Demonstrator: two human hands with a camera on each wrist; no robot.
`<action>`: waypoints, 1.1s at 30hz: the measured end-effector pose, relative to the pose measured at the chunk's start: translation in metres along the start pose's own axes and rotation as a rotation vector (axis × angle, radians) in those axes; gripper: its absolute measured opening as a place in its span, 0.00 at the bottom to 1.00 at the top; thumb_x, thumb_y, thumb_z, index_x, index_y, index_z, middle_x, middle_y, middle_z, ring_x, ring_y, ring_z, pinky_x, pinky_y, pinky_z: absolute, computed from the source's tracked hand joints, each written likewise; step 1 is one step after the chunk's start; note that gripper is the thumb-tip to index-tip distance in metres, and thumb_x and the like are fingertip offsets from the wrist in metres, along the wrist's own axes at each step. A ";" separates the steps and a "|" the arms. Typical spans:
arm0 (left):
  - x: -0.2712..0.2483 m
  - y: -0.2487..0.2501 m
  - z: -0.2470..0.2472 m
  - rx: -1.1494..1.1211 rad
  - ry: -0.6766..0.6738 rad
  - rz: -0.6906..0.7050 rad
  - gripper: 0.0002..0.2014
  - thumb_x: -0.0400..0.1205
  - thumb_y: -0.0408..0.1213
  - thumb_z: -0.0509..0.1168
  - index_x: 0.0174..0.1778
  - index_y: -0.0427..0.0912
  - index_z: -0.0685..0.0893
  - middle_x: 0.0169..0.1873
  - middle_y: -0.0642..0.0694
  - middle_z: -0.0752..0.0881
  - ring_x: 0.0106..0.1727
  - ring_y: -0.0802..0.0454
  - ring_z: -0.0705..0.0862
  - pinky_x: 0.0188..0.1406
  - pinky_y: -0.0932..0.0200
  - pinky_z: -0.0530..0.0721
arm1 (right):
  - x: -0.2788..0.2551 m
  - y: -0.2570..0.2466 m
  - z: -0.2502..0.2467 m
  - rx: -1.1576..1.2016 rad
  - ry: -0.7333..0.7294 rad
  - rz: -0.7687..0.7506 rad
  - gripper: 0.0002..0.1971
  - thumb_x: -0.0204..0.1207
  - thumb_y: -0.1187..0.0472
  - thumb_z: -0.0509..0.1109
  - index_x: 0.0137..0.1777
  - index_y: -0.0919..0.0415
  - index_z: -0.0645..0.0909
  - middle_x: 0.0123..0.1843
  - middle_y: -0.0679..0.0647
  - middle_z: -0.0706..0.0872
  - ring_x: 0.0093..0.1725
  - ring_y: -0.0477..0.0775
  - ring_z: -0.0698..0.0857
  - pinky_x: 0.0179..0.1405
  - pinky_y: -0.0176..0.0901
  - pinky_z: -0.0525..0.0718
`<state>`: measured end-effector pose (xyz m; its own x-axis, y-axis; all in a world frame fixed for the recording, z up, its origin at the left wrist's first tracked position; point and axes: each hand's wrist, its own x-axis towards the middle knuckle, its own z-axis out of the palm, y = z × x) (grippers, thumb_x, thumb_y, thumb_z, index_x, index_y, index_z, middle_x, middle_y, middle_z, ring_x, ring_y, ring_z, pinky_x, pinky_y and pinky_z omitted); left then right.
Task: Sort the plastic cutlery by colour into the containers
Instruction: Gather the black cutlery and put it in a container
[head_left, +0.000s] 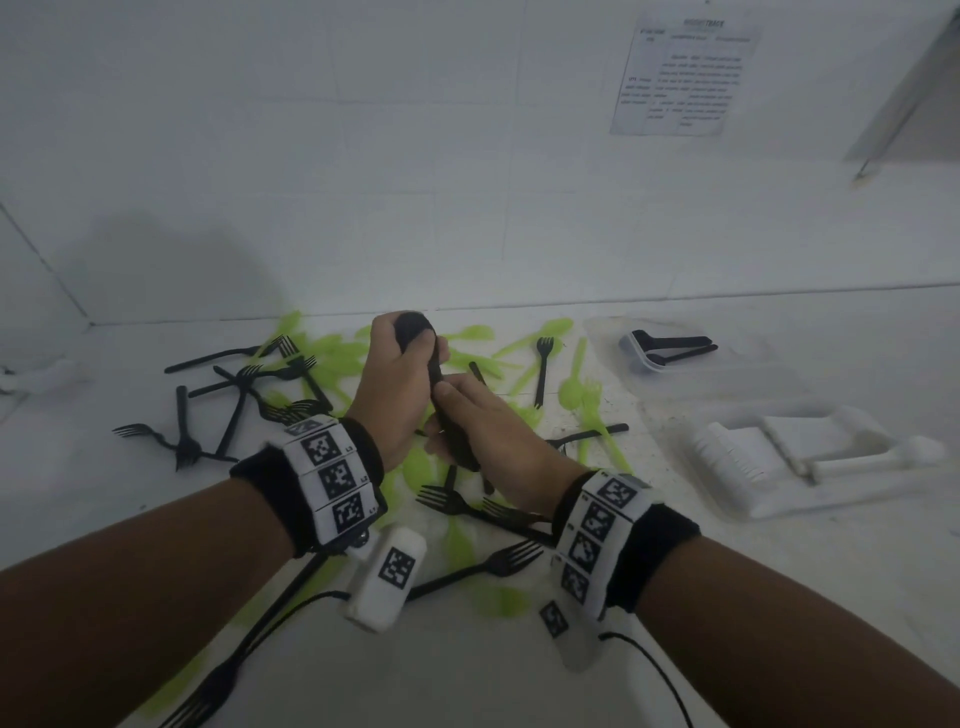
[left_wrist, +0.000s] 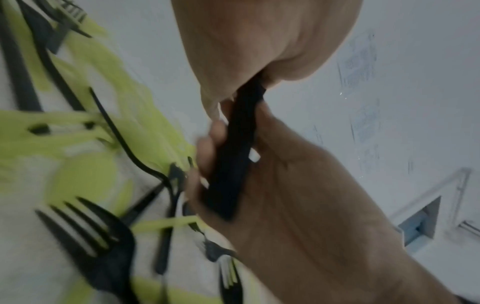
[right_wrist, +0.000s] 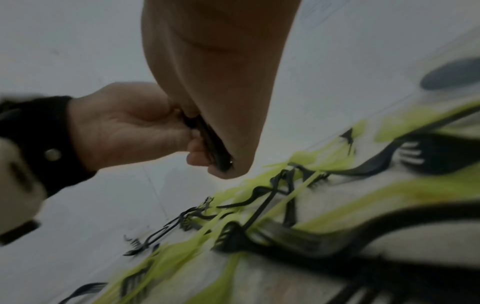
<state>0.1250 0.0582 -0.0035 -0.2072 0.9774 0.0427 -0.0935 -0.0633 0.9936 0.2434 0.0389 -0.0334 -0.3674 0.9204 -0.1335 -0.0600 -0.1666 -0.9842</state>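
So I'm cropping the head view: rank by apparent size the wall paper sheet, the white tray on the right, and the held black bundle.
1. white tray, largest
2. paper sheet, though farther away, so its true size is unsure
3. black cutlery bundle, gripped by left hand and right hand, partly hidden

From head height we look forward and down at the tabletop (head_left: 519, 675); each wrist view looks closely along its palm, and all three share the black cutlery bundle (head_left: 452, 415) held between both hands.
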 end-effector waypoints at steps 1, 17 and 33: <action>0.002 -0.001 -0.007 0.042 -0.026 0.016 0.05 0.90 0.36 0.59 0.59 0.50 0.76 0.52 0.45 0.85 0.63 0.43 0.87 0.69 0.34 0.84 | 0.000 -0.003 -0.007 -0.093 0.009 -0.009 0.11 0.92 0.52 0.61 0.64 0.57 0.79 0.42 0.54 0.85 0.37 0.47 0.84 0.45 0.44 0.80; 0.021 -0.004 0.011 0.819 -0.550 0.517 0.15 0.83 0.32 0.69 0.60 0.54 0.78 0.50 0.54 0.90 0.48 0.50 0.88 0.49 0.56 0.86 | -0.033 -0.043 -0.116 -1.385 0.236 -0.338 0.17 0.86 0.48 0.69 0.73 0.46 0.80 0.57 0.49 0.83 0.57 0.54 0.80 0.49 0.48 0.74; 0.014 -0.033 0.237 0.847 -0.442 0.453 0.14 0.80 0.30 0.68 0.58 0.50 0.80 0.45 0.55 0.89 0.35 0.66 0.81 0.34 0.75 0.72 | -0.049 -0.068 -0.337 -1.340 0.125 -0.260 0.15 0.80 0.49 0.72 0.65 0.48 0.80 0.51 0.51 0.81 0.50 0.57 0.82 0.54 0.56 0.82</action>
<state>0.3553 0.1222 -0.0105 0.3364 0.8952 0.2924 0.6492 -0.4454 0.6166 0.5786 0.1240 0.0008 -0.3942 0.9096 0.1316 0.8474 0.4152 -0.3310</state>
